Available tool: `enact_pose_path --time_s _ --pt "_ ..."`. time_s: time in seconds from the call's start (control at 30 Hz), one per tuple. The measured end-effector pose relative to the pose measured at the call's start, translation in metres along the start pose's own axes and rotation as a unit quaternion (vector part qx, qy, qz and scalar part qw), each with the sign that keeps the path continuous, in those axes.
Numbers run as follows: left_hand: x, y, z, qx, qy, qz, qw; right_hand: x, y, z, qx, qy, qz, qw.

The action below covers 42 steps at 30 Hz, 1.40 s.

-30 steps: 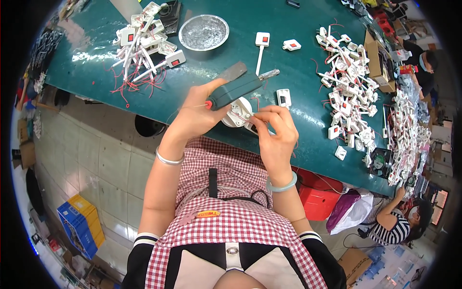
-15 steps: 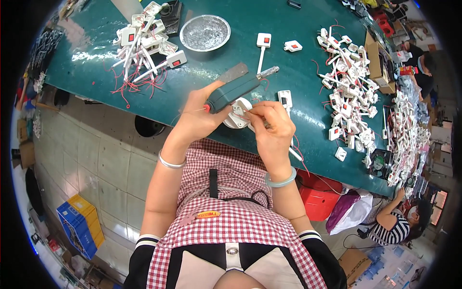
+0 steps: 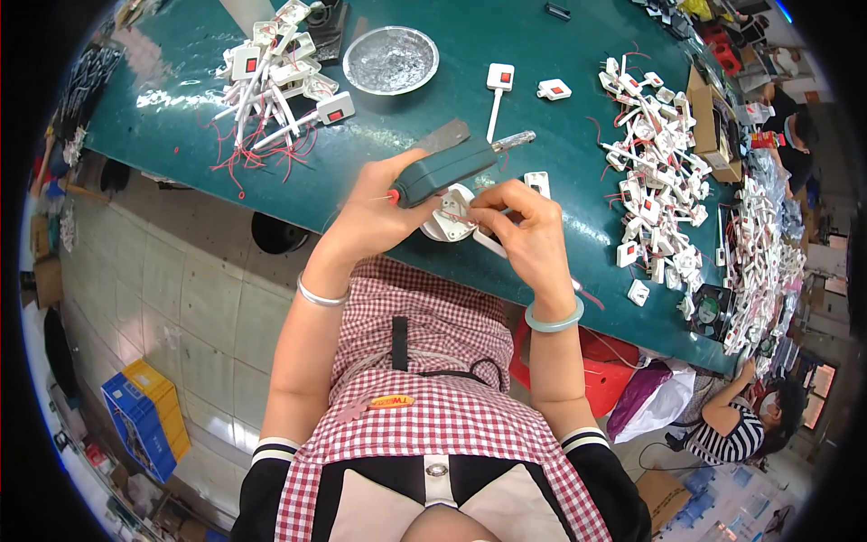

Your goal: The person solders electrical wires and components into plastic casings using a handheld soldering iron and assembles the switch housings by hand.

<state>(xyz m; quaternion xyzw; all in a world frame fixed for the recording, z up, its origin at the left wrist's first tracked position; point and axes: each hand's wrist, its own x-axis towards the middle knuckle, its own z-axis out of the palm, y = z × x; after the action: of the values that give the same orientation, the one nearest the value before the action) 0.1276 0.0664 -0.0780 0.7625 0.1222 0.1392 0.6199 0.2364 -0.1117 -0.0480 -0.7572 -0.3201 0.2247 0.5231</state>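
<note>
My left hand (image 3: 375,221) is closed around a dark green soldering gun (image 3: 449,170). Its metal tip points to the far right, and a thin wire enters at its red rear end. Just under the gun sits a white plastic housing (image 3: 449,222), open side up, at the table's near edge; my left fingers partly hide it. My right hand (image 3: 524,226) pinches a thin red wire (image 3: 463,218) over this housing, fingertips pressed together. A white switch housing (image 3: 536,184) lies beyond my right hand, partly covered by it.
A metal bowl (image 3: 390,60) stands farther back, beside a pile of white switch pieces (image 3: 280,77) with red wires. Another large pile (image 3: 652,172) spreads on the right, next to a cardboard box (image 3: 709,126). A co-worker in a striped top (image 3: 736,434) sits at right.
My right hand has turned and shifted slightly right, its fingers still pinched at the housing. The gun in my left hand has moved slightly right. The table view has shifted a little.
</note>
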Motion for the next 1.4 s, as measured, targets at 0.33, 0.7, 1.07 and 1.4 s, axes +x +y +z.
enact_pose_path --time_s 0.33,0.7,1.07,1.4 --pt "0.004 0.002 -0.002 -0.037 -0.022 -0.024 0.999 0.004 0.011 -0.005 -0.154 0.082 -0.149 0.973" --pt "-0.007 0.006 0.01 -0.105 0.066 -0.038 0.992 -0.017 -0.002 0.033 -0.006 0.119 -0.034 0.992" --pt "-0.07 0.015 0.014 -0.108 0.199 0.013 0.974 -0.025 -0.003 0.047 -0.061 0.195 -0.061 0.977" --pt "-0.137 0.026 0.004 0.039 0.17 -0.012 0.985 -0.028 0.0 0.053 -0.065 0.218 -0.082 0.97"
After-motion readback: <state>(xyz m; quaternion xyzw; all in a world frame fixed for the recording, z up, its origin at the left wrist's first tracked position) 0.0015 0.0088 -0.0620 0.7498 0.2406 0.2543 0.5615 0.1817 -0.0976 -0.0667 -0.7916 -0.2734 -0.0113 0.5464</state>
